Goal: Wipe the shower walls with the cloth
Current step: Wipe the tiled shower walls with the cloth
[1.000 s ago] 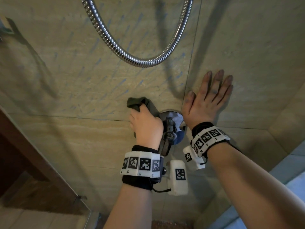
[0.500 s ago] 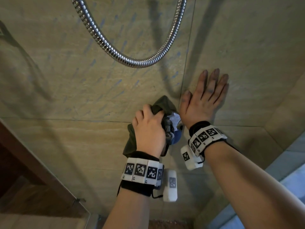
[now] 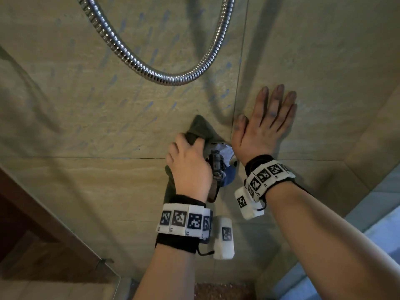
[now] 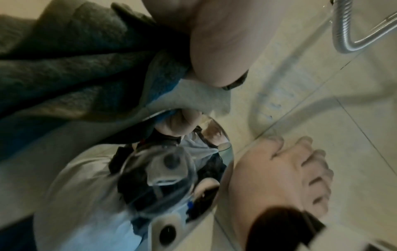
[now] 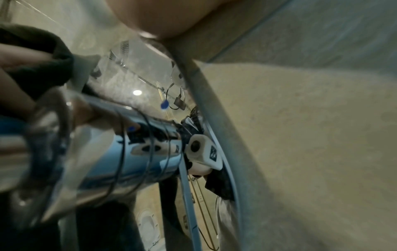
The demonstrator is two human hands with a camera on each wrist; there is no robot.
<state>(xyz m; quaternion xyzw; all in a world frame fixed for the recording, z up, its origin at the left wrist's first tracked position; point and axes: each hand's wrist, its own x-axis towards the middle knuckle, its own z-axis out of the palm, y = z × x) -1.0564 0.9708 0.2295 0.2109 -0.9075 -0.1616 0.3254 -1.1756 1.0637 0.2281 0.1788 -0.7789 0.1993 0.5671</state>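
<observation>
My left hand [image 3: 188, 163] grips a dark green cloth [image 3: 200, 128] bunched against the beige tiled shower wall [image 3: 86, 115], just left of the chrome mixer valve [image 3: 218, 163]. The cloth [image 4: 71, 68] fills the upper left of the left wrist view, with the chrome valve plate [image 4: 150, 178] below it. My right hand [image 3: 262, 126] lies flat on the wall to the right of the valve, fingers straight and pointing up. In the right wrist view the chrome valve handle [image 5: 96, 152] sits at the left and the cloth [image 5: 41, 56] shows at the upper left.
A chrome shower hose [image 3: 164, 76] hangs in a loop above both hands. A vertical grout line [image 3: 240, 72] runs between the hands. A glass panel edge [image 3: 104, 260] and a wooden frame [image 3: 32, 202] lie at the lower left. The wall corner [image 3: 368, 148] is at the right.
My left hand has carried the cloth from left of the valve up and rightwards over its top edge, with cloth now hanging below the hand. The right hand has stayed flat on the wall.
</observation>
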